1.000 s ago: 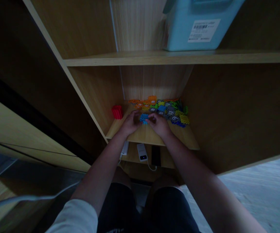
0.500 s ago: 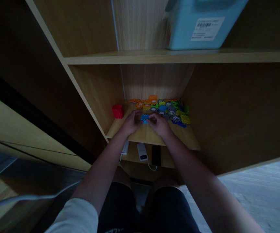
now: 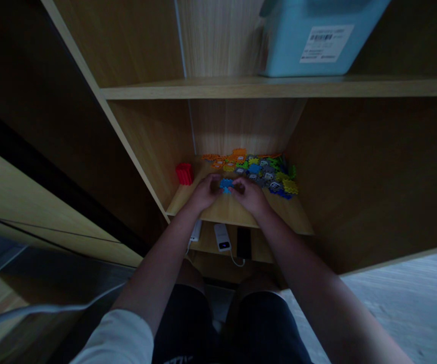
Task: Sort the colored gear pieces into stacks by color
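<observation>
While the right hand (image 3: 252,195) pinches the near-side edge of the blue toothed piece (image 3: 226,185), I see the left hand (image 3: 205,193) curled opposite, its grip unclear to me. That piece sits between both hands. Beyond them I see the colourful heap (image 3: 267,176); left of them, the red stack (image 3: 184,174); beneath, a white device (image 3: 222,236).

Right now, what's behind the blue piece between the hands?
A pile of orange, yellow, green, gray and blue toothed pieces, extending right, then the back panel. Anything beneath its top pieces is hidden. Left hand and right hand flank the blue piece.
</observation>
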Demonstrator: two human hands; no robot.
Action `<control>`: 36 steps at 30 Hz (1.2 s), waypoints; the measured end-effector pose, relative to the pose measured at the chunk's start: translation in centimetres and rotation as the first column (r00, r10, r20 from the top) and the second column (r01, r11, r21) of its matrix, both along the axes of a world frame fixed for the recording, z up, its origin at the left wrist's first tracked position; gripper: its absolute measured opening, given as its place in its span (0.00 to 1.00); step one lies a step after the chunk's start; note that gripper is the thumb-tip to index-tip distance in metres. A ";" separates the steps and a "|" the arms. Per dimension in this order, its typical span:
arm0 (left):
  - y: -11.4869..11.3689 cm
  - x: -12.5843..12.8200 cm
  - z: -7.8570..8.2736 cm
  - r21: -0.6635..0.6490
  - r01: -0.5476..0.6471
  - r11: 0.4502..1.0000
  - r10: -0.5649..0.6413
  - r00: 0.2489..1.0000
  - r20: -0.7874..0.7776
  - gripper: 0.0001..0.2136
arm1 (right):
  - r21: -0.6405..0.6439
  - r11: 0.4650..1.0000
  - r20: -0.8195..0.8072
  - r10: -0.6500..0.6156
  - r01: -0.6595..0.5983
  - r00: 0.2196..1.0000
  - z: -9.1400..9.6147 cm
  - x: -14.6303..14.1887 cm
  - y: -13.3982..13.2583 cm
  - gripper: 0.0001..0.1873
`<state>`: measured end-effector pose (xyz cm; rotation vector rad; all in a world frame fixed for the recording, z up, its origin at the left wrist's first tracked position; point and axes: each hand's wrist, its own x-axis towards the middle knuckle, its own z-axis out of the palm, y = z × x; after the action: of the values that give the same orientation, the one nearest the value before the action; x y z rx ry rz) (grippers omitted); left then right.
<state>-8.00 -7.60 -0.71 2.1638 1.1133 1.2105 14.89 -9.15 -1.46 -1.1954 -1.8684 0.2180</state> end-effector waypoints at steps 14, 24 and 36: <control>-0.4 0.2 0.6 -0.013 -0.033 0.999 0.032 0.999 -0.024 0.21 | 0.110 0.970 0.137 -0.230 0.216 0.964 1.2 0.4 -0.1 0.16; -0.8 0.2 0.9 -0.057 -0.043 0.997 0.043 0.999 -0.003 0.20 | 0.045 0.846 0.388 -0.505 0.531 0.771 0.4 0.5 2.2 0.29; -0.5 0.2 0.4 -0.050 -0.044 0.998 0.045 0.999 0.021 0.18 | -0.052 0.845 0.401 -0.471 0.533 0.786 0.5 0.7 3.8 0.34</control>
<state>-7.83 -8.06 -0.34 2.0940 1.1754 1.2107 15.59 -5.36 -0.98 -1.9173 -1.7826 -0.1760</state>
